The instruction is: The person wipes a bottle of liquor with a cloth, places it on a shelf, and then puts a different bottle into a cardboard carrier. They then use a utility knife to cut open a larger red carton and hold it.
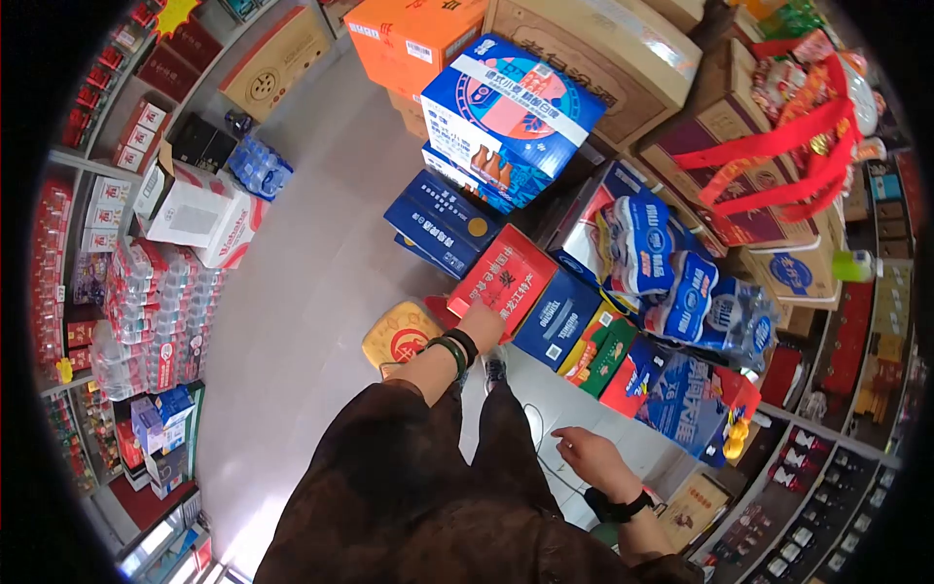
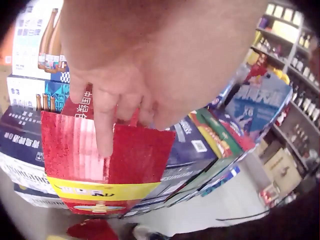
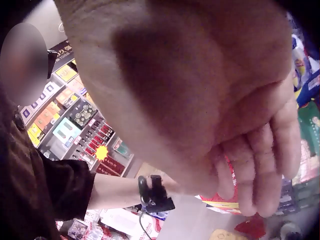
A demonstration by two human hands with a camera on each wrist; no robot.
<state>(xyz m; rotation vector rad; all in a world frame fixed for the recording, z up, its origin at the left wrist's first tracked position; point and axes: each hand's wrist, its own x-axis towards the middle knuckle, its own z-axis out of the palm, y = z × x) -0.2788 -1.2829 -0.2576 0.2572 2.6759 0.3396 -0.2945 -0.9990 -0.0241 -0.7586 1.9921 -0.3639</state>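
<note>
My left hand touches a red carton with Chinese print, near its edge. In the left wrist view, the left hand's fingers spread over the carton's edge, one reaching down its red side. A yellow band crosses that side lower down. Dark blue beer cartons flank the red one: one behind it and another in front. To the right, my right hand hangs in the air, fingers loosely bent and holding nothing. The right wrist view shows its palm close up.
A yellow stool stands beside the red carton. Further along the row are a green carton and a blue one. Shrink-wrapped bottles and stacked cartons rise behind. Bottle packs and shelves line the left.
</note>
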